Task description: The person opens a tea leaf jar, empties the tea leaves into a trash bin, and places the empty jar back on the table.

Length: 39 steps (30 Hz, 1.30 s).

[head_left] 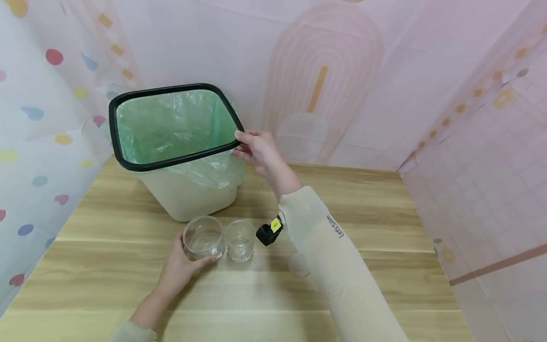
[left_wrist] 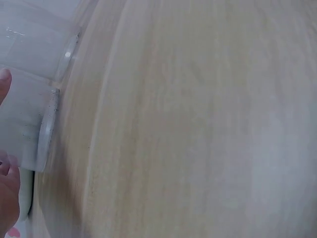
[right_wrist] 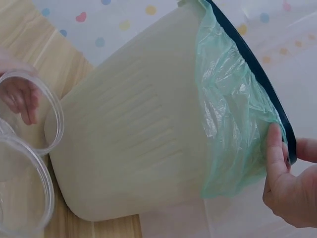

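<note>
Head view, from my remote seat: my right hand point(head_left: 256, 149) pinches the black rim of a cream bin point(head_left: 188, 190) that stands tilted toward the camera near the far left corner of the desk point(head_left: 384, 228), thumb on top and fingers curled under the edge where the green liner bag point(head_left: 171, 126) folds over. My left hand point(head_left: 181, 266) wraps its fingers round a clear cup point(head_left: 203, 236) toward the near edge, a second clear cup point(head_left: 240, 240) just beside it on the right. Right wrist view shows the same pinch, fingertips point(right_wrist: 275, 148) pressing the thin bag against the rim. I judge the bin light and fairly stiff, best held at that rigid rim since the film is slippery and would slide or tear. The cup looks light, smooth and rigid, easy to crack or drop, so gripping round its wall suits it. Left wrist view is blurred.
</note>
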### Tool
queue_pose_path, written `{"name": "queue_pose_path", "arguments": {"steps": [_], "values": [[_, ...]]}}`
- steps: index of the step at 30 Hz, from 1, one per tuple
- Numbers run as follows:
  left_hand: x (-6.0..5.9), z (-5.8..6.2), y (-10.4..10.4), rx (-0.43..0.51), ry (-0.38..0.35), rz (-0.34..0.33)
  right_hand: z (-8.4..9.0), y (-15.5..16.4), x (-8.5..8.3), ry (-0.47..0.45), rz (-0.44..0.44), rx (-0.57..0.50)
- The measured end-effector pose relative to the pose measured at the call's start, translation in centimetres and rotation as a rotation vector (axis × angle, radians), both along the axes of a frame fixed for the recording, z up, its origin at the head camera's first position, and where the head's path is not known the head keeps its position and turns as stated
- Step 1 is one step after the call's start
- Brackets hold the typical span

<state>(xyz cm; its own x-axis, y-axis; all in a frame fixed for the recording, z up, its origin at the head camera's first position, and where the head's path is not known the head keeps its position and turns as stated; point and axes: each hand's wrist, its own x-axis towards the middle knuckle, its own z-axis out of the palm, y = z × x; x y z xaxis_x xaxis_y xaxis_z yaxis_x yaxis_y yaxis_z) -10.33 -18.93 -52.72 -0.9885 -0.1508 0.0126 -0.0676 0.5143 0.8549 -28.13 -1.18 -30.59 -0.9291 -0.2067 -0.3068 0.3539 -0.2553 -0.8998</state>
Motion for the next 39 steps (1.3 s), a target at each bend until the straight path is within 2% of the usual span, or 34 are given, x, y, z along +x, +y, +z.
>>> {"name": "queue_pose_path", "arguments": {"steps": [7, 13, 16, 18, 21, 24, 30, 39], "values": [[0.0, 0.4, -0.2, 0.000, -0.045, -0.017, -0.2, 0.0, 0.6, 0.120, 0.017, 0.126], [0.2, 1.4, 0.1, 0.030, -0.106, -0.038, -0.4, 0.2, 0.5, 0.216, 0.044, 0.256], [0.2, 1.7, 0.2, 0.033, -0.124, -0.038, -0.5, 0.6, 0.5, 0.313, 0.079, 0.373], [0.2, 1.7, 0.2, 0.029, -0.120, -0.041, -0.7, 1.2, 0.4, 0.399, 0.101, 0.492], [0.2, 1.7, 0.2, 0.031, -0.086, -0.047, -0.8, 2.3, 0.7, 0.542, 0.119, 0.693], [0.3, 1.6, 0.1, 0.037, -0.057, -0.052, -1.0, 3.4, 1.3, 0.631, 0.102, 0.861], [0.5, 1.5, 0.0, 0.027, -0.011, -0.048, -2.0, 5.7, 2.6, 0.691, 0.071, 0.984], [1.2, 1.2, -0.4, 0.008, 0.019, -0.043, -3.2, 7.8, 4.7, 0.723, 0.116, 1.179]]}}
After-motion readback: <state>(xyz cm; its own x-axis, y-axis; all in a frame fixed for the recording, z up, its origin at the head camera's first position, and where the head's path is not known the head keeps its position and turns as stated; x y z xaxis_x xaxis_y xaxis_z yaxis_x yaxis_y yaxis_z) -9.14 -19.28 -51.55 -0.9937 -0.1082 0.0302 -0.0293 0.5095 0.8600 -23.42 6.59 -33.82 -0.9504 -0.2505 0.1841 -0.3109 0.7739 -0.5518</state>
